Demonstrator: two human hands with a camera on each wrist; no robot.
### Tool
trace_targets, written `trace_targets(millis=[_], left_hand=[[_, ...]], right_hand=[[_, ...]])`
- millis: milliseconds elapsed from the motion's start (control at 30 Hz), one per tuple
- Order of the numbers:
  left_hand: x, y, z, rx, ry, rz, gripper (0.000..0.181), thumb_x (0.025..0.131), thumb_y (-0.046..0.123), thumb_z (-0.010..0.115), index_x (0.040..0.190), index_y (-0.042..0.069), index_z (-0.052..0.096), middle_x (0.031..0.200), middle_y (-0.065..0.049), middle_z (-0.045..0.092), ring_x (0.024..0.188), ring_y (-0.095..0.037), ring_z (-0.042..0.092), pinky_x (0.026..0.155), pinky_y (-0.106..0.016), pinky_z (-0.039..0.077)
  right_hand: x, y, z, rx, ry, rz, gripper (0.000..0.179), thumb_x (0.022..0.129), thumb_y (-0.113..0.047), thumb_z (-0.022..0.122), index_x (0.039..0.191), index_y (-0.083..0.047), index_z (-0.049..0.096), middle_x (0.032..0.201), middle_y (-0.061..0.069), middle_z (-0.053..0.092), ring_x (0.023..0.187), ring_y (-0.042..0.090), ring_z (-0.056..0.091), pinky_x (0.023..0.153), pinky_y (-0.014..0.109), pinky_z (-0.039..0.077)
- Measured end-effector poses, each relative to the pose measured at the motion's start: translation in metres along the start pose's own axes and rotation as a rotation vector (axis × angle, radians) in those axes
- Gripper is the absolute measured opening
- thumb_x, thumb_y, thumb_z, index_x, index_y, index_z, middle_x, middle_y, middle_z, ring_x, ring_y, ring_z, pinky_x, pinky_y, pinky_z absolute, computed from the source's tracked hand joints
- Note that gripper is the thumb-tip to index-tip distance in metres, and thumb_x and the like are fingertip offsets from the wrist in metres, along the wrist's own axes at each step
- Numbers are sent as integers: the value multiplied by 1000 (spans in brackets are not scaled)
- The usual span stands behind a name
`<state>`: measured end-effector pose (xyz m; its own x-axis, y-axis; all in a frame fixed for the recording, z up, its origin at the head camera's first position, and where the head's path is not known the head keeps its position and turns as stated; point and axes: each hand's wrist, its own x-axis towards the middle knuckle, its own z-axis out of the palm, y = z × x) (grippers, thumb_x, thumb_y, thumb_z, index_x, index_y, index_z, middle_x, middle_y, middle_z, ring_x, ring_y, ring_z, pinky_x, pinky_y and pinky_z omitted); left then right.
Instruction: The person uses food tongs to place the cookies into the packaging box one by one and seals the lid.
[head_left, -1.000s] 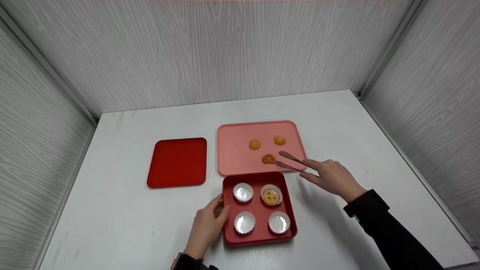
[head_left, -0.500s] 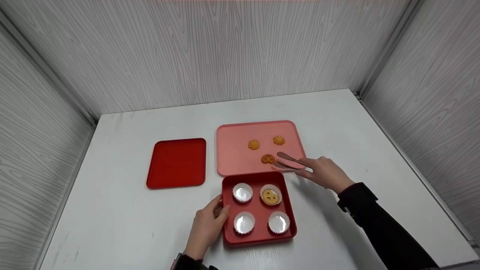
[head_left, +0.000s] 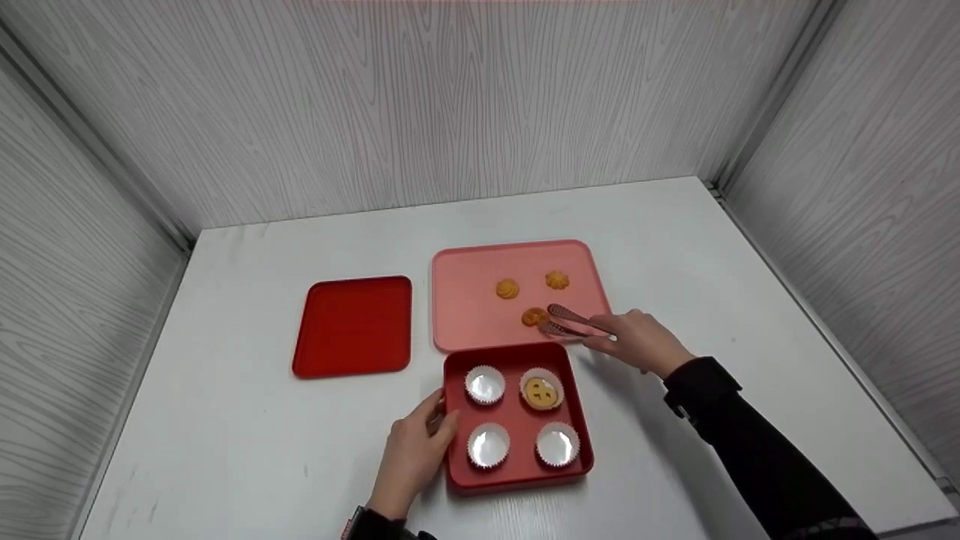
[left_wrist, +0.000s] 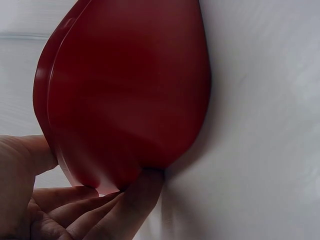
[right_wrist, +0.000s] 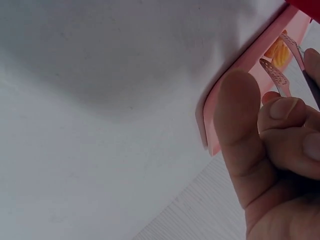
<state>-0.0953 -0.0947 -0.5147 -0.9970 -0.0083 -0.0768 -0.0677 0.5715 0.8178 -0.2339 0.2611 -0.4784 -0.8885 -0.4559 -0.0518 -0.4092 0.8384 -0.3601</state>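
In the head view my right hand (head_left: 637, 341) holds metal tongs (head_left: 574, 316). Their spread perforated tips lie at the right side of a pretzel-shaped cookie (head_left: 533, 317) on the pink tray (head_left: 465, 315). Two swirled cookies, a round one (head_left: 508, 289) and a star-shaped one (head_left: 556, 280), lie behind it. My left hand (head_left: 416, 446) grips the left wall of a red square box (head_left: 517, 480), thumb at the rim; the left wrist view shows fingers against the box's side. Inside stand several white paper cups; the far right cup (head_left: 553, 373) holds a round cookie (head_left: 541, 393).
A flat red square tray or lid (head_left: 354, 328) lies left of the pink tray. The box's far edge meets the pink tray's near edge. Grey wood-grain panels (head_left: 450, 105) enclose the white table (head_left: 240, 420) at the back and sides.
My right hand has shifted left with the tongs, and their tips have come closer together and up to the pretzel-shaped cookie. My left hand stays on the box.
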Motion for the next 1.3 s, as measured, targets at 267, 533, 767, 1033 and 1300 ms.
trace_targets(millis=[267,533,767,1033,1300], left_hand=[[0,1,-1,-7,-9,-7,53,100,30,65,145,4,57,131,-15,69,122,-30,66,107,-51,49],[-1,2,-2,-6,-11,-12,52,100,29,65,145,4,56,132,-15,69,124,-31,65,107,-52,48],[0,3,-2,-6,-19,-28,54,100,31,65,146,5,55,133,-14,68,127,-31,62,108,-52,47],[1,3,0,-29,-24,-53,53,101,29,65,147,5,55,134,-14,67,126,-29,63,109,-50,47],[1,2,1,-31,-15,-44,52,101,28,64,146,5,56,133,-14,68,126,-28,64,109,-50,47]], right_hand=[[6,-3,2,-18,28,-38,22,98,-37,69,94,-15,65,70,-3,60,64,16,54,66,36,46],[9,-6,2,-12,20,-30,23,98,-38,69,100,-16,67,73,-2,62,67,18,55,67,37,46],[15,-8,3,1,18,-43,22,97,-36,70,103,-15,69,75,1,65,64,17,55,63,35,46],[22,-12,4,12,0,-33,25,96,-38,72,104,-14,69,81,-1,67,69,18,56,65,35,46],[27,-14,6,3,1,-17,22,98,-36,70,103,-15,69,82,-1,65,70,20,56,67,37,45]])
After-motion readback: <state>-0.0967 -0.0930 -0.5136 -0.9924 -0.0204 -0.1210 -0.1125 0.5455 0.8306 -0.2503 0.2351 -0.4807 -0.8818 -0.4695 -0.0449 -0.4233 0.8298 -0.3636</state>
